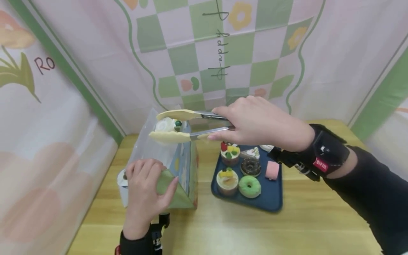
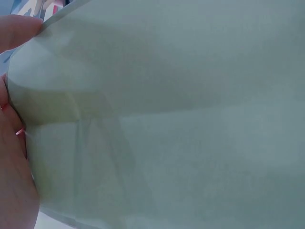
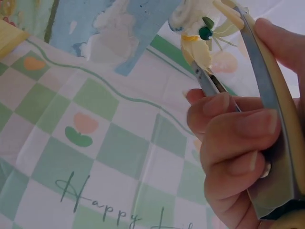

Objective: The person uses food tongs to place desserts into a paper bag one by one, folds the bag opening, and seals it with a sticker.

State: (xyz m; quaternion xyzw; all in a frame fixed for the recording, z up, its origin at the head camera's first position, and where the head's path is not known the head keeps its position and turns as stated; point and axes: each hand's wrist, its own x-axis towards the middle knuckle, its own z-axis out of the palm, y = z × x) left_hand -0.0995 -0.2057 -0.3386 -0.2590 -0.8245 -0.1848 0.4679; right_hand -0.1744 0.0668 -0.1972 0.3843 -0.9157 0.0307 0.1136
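My right hand (image 1: pixel 255 122) grips metal tongs (image 1: pixel 173 137) with yellow tips, above the bag. Between the tips is a small white cream cake (image 1: pixel 165 124) with a green ball on it. In the right wrist view, fingers curl round the tongs' handle (image 3: pixel 274 157). My left hand (image 1: pixel 145 193) pinches the near rim of a green paper bag (image 1: pixel 180 193), thumb on one side and fingers on the other. The left wrist view is mostly filled by the bag's pale green panel (image 2: pixel 167 143). The bag's mouth faces up, with a translucent side (image 1: pixel 143 141) at the left.
Right of the bag, a dark blue tray (image 1: pixel 267 204) carries a green donut (image 1: pixel 250 186), a chocolate donut (image 1: pixel 250 166), a pink roll (image 1: pixel 272 170), cup cakes (image 1: pixel 227 182) and a cake slice (image 1: pixel 251 152). A white roll (image 1: pixel 123 184) stands left of the bag. Printed curtains surround the wooden table (image 1: pixel 223 226).
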